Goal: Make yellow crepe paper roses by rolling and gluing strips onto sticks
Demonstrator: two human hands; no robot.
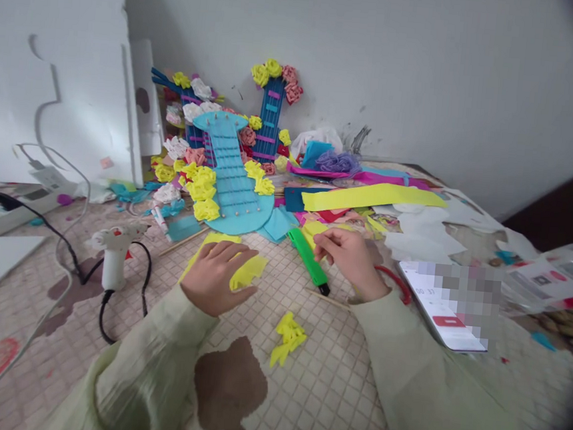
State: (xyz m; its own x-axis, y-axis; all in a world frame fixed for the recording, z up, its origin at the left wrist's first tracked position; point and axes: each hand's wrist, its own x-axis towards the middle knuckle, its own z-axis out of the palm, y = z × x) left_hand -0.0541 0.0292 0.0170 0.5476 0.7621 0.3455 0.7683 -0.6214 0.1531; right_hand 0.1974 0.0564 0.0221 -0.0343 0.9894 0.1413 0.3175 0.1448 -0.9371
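My left hand (221,276) is spread palm down over pieces of yellow crepe paper (249,272), fingers stretched and thumb apart. It covers part of the paper. Just right of a green utility knife (307,258), my right hand (350,257) has thumb and fingertips pinched together. Whatever may be between those fingertips is too small to make out. More yellow paper (311,229) lies behind the knife. Nearer to me, a small heap of crumpled yellow paper bits (288,339) rests on the quilted tablecloth (322,379).
A white glue gun (115,257) stands at left with its looping cord. Behind my hands leans a light blue instrument-shaped craft (232,177) with paper flowers. A long yellow strip (375,198) lies at the back. To the right is a phone (429,301) showing a timer.
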